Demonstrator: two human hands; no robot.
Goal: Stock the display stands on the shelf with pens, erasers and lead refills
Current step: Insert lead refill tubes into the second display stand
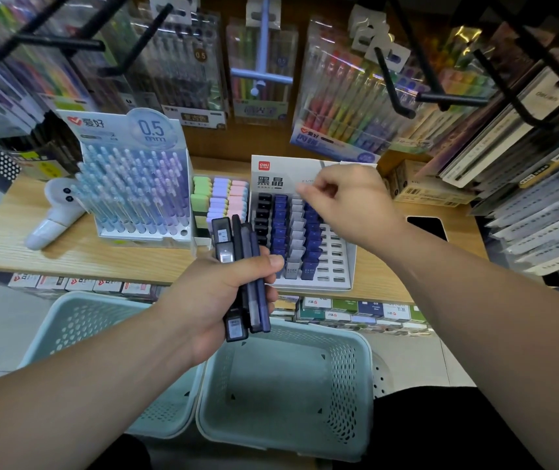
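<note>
My left hand (217,296) grips a fanned bundle of lead refill cases (237,252), black, grey and dark blue, in front of the shelf edge. My right hand (349,201) hovers over the white lead refill stand (339,266), fingers pinched near the top of its fourth column; whether they hold a case I cannot tell. The stand's left columns hold black, blue, grey and blue cases, while its right slots are bare. To the left stand a tray of pastel erasers (220,198) and a 0.5 mm pen display (135,191) full of pastel pens.
Two pale green perforated baskets (284,395) sit below my hands. A white handheld fan (50,218) lies at the shelf's left, a black phone (427,227) at its right. Pen packs hang on black hooks above, and boxes fill the lower shelf.
</note>
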